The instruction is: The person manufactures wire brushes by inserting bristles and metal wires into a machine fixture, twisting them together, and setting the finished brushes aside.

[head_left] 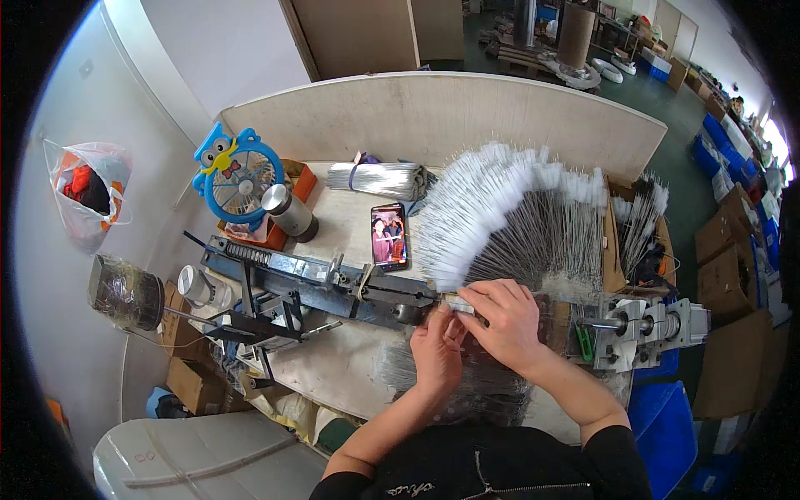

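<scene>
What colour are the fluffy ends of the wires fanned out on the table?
The fluffy ends are white, best seen in the head view.

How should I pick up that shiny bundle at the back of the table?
Probably around the middle of the shiny bundle, from above: it's long and lies flat, so its middle should balance. The phone lies close in front, and the purple band sits nearer its left end.
</scene>
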`<state>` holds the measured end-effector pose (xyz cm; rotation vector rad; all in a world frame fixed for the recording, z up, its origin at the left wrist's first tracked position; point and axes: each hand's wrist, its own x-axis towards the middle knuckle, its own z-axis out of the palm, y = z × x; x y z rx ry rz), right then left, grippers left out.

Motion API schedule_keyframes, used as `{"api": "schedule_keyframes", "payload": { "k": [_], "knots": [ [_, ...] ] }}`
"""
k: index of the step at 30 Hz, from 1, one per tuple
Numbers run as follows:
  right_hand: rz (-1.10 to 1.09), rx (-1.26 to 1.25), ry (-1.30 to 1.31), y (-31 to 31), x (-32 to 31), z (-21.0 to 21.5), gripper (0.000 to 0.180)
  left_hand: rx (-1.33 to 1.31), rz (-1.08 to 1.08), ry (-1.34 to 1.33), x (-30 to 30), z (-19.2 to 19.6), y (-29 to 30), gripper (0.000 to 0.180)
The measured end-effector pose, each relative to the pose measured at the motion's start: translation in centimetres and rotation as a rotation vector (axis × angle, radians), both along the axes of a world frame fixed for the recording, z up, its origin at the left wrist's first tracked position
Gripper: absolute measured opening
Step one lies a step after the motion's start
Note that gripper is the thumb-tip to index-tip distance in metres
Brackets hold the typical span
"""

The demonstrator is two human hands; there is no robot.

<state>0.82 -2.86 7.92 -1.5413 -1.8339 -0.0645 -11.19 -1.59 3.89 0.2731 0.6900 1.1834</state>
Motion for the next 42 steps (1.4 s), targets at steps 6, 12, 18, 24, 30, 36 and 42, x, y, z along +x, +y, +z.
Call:
{"api": "schedule_keyframes", "payload": {
  "k": [6, 12, 18, 24, 30, 36, 42],
  "knots": [
    [0.040, 0.003, -0.038, -0.3, 0.6, 0.2, 0.024, 0.015, -0.005, 0.054, 0.1, 0.0, 0.0, 0.012],
    [0.047, -0.002, -0.038, -0.1, 0.8, 0.1, 0.027, 0.008, -0.023, 0.047, 0.2, -0.2, 0.2, 0.013],
    [0.064, 0.023, -0.011, -1.2, 1.3, 3.2, 0.030, -0.014, -0.023, -0.044, -0.3, 0.1, 0.1, 0.018],
    [0.015, -0.122, -0.219, -3.0, 3.3, 1.5, 0.019, -0.071, -0.023, -0.050, -0.5, 0.1, -0.3, 0.046],
    [0.021, -0.073, -0.201, -3.5, 3.3, 1.8, 0.017, -0.074, -0.089, 0.060, -0.4, 0.7, -0.4, 0.063],
    [0.009, -0.115, 0.056, -6.6, 3.5, 2.2, 0.013, -0.023, -0.168, 0.176, -0.7, 0.7, -0.9, 0.071],
    [0.155, -1.063, -0.081, -12.7, 5.8, -5.8, 0.029, 0.255, -0.444, 0.500, -5.1, -1.2, -1.9, 0.044]
  ]
}}
